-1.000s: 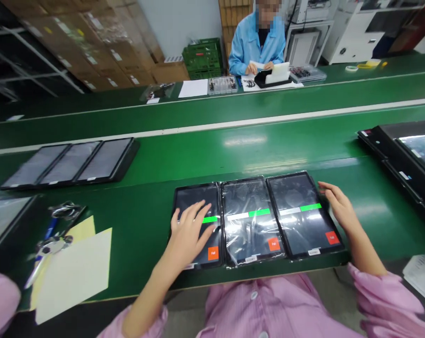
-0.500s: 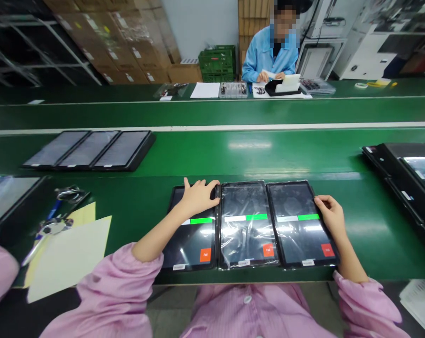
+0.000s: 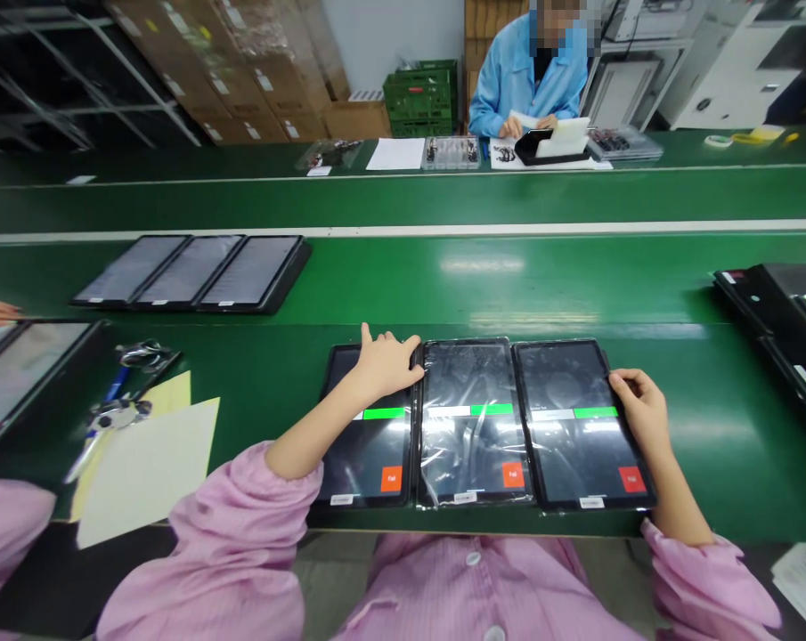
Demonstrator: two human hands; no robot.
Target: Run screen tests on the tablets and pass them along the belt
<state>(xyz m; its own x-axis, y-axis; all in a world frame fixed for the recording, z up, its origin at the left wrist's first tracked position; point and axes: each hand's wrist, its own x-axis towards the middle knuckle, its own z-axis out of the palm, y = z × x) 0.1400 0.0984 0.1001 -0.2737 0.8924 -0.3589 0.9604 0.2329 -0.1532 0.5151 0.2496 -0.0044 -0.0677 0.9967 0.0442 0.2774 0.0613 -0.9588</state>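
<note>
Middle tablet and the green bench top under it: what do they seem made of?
The middle tablet looks glass-fronted in a dark frame, its screen glossy. The film over it seems thin clear plastic, judging by its creases and glare. The green bench top looks like a smooth coated sheet, shiny with light streaks; its base material cannot be told.

An electronics factory floor is indicated by long green conveyor-style assembly benches [image 3: 483, 200], plastic-wrapped black tablets [image 3: 473, 418], stacked brown cardboard cartons [image 3: 222, 71] and green plastic crates [image 3: 419, 98].
</note>
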